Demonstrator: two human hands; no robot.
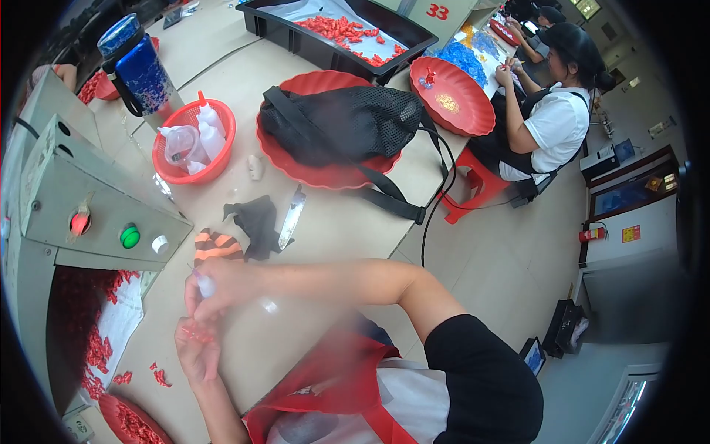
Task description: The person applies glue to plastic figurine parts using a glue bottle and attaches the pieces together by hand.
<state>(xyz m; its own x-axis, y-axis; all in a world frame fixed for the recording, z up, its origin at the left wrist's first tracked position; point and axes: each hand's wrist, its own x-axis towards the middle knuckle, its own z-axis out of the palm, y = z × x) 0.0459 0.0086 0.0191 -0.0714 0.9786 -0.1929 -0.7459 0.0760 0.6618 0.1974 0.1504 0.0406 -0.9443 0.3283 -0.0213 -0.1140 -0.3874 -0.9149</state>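
Observation:
My right hand [220, 290] reaches in from the right and is closed around a small whitish squeeze bottle [205, 285] with a thin tip. Just below it my left hand [198, 354] has its fingers curled about a small red piece [197, 333], partly blurred. The two hands are close together, the bottle above the red piece. A few loose red pieces [160, 377] lie on the table near my left wrist. An orange and dark striped cloth [216, 246] lies just beyond my right hand, beside a black cloth scrap [257, 228] and a silver blade-like tool [293, 217].
A grey machine [96, 189] with buttons stands at the left, red pieces in its opening. Near it are a red bowl [112, 409], a red basket [164, 164] of bottles and a blue flask [140, 70]. Farther off are a black bag [340, 122], a black tray [274, 29] and a seated co-worker [558, 126].

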